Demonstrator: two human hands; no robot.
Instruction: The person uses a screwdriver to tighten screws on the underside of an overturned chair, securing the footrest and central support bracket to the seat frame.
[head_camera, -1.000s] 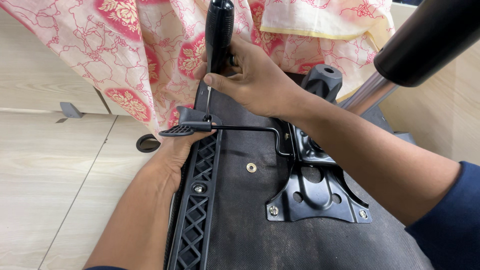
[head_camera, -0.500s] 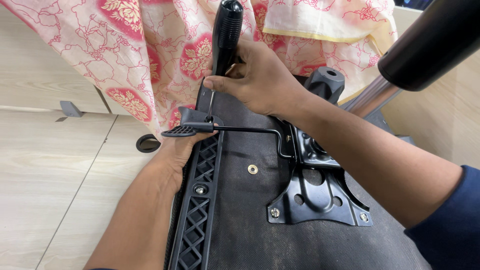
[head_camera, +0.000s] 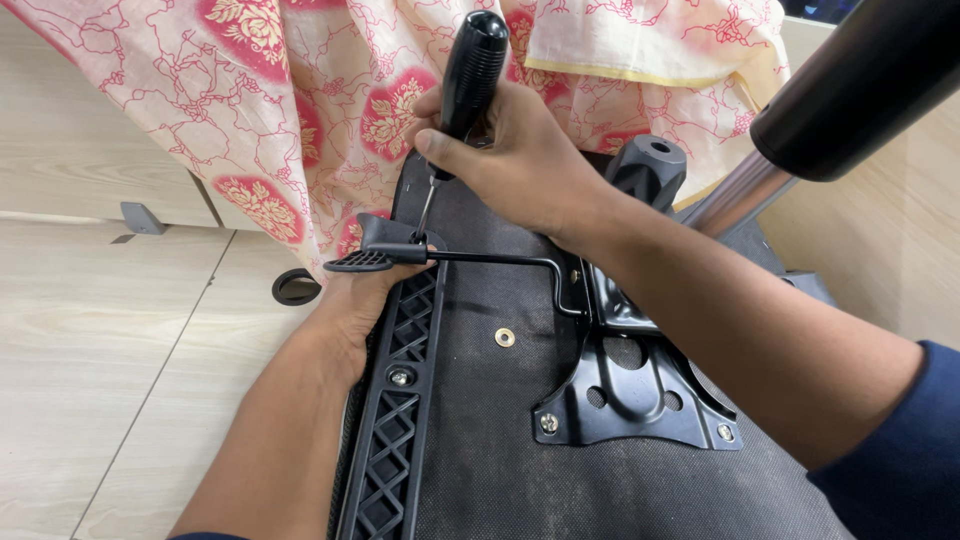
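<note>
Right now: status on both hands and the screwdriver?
Right hand gripping screwdriver, tip down at armrest bracket. Left hand bracing seat edge under lever. Floral cloth drapes close behind.

One screwdriver (head_camera: 470, 70), one lever (head_camera: 480, 258), one black plate (head_camera: 630, 390), two hands.

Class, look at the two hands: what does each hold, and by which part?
Right hand grips the screwdriver by its black handle. Left hand clasps the chair seat at its edge, under the lever paddle.
</note>
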